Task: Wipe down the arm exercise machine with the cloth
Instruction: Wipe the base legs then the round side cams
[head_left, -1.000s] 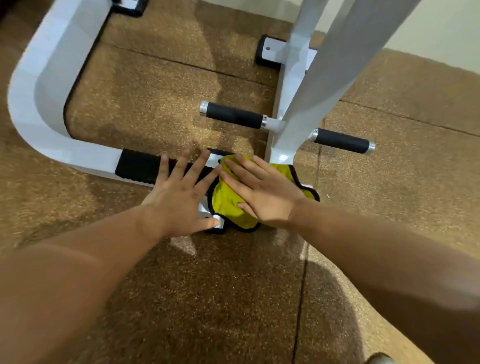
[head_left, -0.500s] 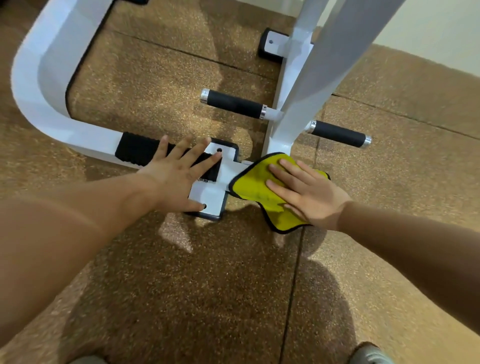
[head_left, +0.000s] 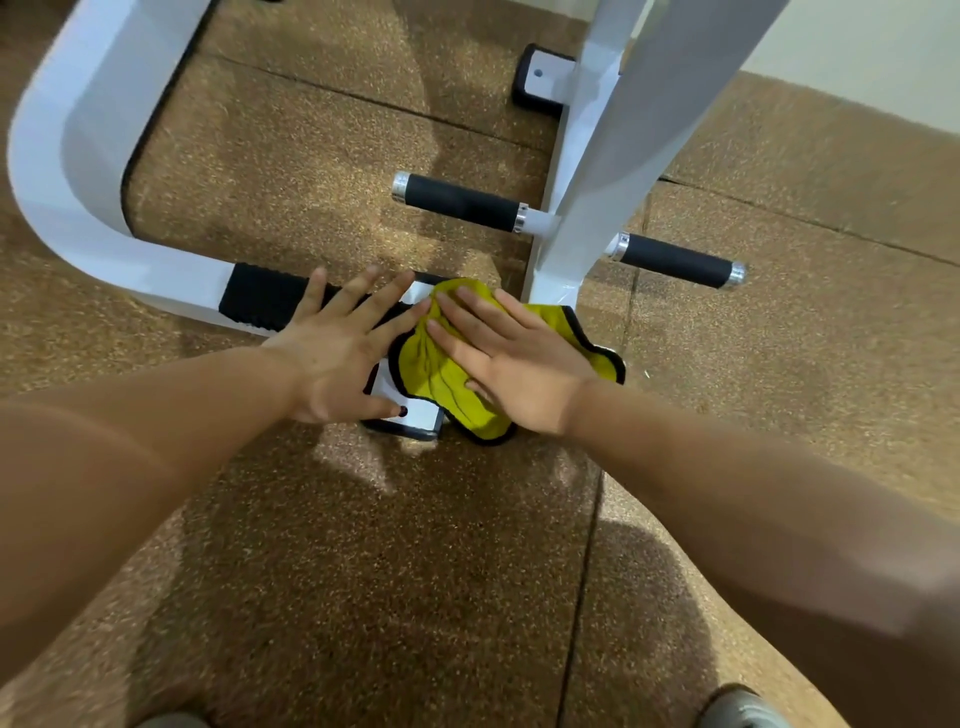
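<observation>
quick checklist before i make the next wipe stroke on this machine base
1. Right hand flat on the yellow cloth: ok.
2. Cloth over the white base plate: ok, though its right part spreads past it toward the upright post.
3. Left hand braced on the black pad: ok.
4. Left hand out of the cloth's way: not ok, its fingers lie against the cloth's left edge.
5. Plate clean: cannot tell.

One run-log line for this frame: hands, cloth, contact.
left hand: flat, resting on black tread pad | right hand: flat, pressing yellow cloth onto white base plate | step: wiping base plate
</observation>
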